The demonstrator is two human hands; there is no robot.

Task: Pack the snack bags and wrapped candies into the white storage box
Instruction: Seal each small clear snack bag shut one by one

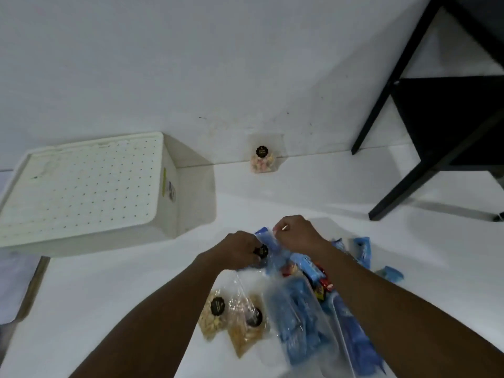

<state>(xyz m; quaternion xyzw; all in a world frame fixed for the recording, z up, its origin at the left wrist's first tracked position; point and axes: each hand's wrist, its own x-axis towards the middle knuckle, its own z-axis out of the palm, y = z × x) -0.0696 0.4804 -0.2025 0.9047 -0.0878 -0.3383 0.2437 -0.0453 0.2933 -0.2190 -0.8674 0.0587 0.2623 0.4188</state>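
**Fingers working in the snack pile, packing barely begun**

Fingers of the left hand are being curled around a clear snack bag with a round black label, which is being held at the far edge of the pile. Fingers of the right hand are being pinched together on the top edge of a clear plastic bag of blue-wrapped candies, just beside the left hand.

Little of the task is being shown as done. The white perforated plastic storage box is sitting well apart to the left, near the wall, and appears to be resting upside down, its dotted base facing up; whether anything is inside cannot be told. It would probably need turning over before packing.

Still waiting on the white floor are two clear bags of tan snacks with black labels, a large clear bag of blue candies, and loose blue and red wrapped candies. One small clear bag of pink sweets is leaning upright against the wall, far from the rest.

The large candy bag's long axis is running from the person toward the wall, tilted slightly left; the box's long side is lying roughly left to right.
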